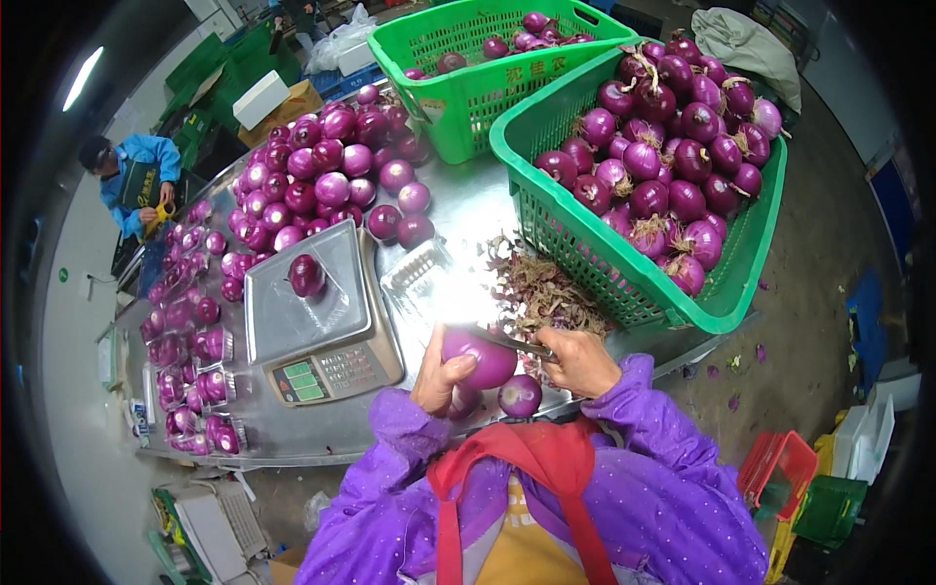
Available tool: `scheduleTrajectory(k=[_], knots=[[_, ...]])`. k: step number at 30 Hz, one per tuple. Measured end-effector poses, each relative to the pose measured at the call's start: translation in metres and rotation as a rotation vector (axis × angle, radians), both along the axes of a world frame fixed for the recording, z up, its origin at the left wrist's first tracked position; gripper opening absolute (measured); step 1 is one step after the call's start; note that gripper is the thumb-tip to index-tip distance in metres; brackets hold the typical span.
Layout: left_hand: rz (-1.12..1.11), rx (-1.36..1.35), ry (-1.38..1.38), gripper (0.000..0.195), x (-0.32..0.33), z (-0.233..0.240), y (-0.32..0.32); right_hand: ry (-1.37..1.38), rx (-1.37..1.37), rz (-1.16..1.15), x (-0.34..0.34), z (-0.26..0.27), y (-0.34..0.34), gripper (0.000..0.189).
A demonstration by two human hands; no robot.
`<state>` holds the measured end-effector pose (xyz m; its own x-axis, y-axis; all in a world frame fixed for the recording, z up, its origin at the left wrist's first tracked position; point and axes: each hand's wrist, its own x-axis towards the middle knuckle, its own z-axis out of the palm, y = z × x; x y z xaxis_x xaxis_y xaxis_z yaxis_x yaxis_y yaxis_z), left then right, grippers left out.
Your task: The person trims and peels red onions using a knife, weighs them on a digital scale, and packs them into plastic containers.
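Note:
My left hand grips a large red onion above the front edge of the steel table. In my right hand is a knife, its blade lying against the onion's far side. Two more onions rest just below: a small one between my hands, and another partly hidden by my left hand. Beyond the knife lies a heap of dry onion skins and roots. Glare hides some of the table there.
A green crate heaped with untrimmed onions stands right; another green crate sits behind. On the left are a digital scale bearing one onion, an onion pile, wrapped onion packs and a clear tray. A person works far left.

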<state>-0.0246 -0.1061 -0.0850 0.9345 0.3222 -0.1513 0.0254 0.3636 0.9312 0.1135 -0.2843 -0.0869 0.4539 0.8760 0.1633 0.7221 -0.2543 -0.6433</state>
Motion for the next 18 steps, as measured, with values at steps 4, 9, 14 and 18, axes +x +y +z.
scheduleTrajectory(k=[4,9,14,18], knots=[[0.071,0.004,0.016,0.067,0.005,0.002,-0.003,0.014,-0.034,-0.095,-0.006,-0.008,0.001,0.02],[0.134,0.33,0.026,0.084,0.014,0.005,-0.012,0.024,-0.004,-0.165,-0.016,0.001,0.01,0.02],[0.189,0.696,0.044,0.086,0.019,0.01,-0.021,0.071,0.006,-0.227,-0.018,0.003,0.021,0.023],[0.298,0.729,0.045,0.091,0.014,0.008,-0.016,0.168,-0.041,-0.31,-0.027,-0.033,-0.005,0.024]])
